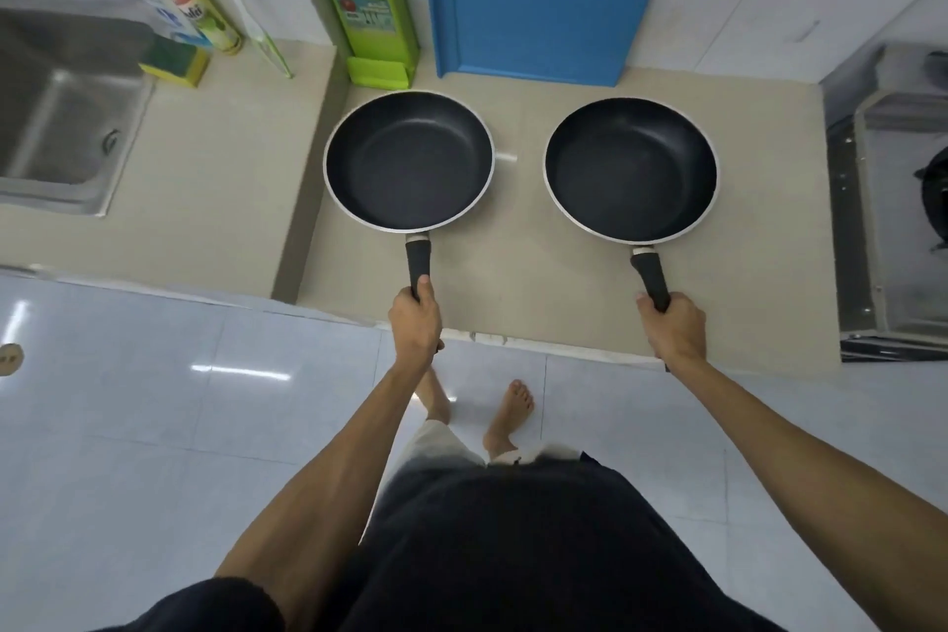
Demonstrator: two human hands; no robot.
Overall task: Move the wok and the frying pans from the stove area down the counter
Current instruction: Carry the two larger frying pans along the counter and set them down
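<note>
The beige counter (528, 282) filled the middle of the frame, with the steel sink (66, 118) at the left edge and the gas stove (892, 200) at the right edge. Against the wall at the top stood a blue cutting board (544, 10) and a green knife block (372, 21). I held two black frying pans side by side over the counter: my left hand (415, 323) was wrapped tight on the handle of the left frying pan (409, 161), my right hand (674, 328) closed likewise on the right frying pan (631, 169). Whether they rested on the counter I could not tell. I judged it best to keep both level and apart, and set them down flat. No wok was clearly in view.
</note>
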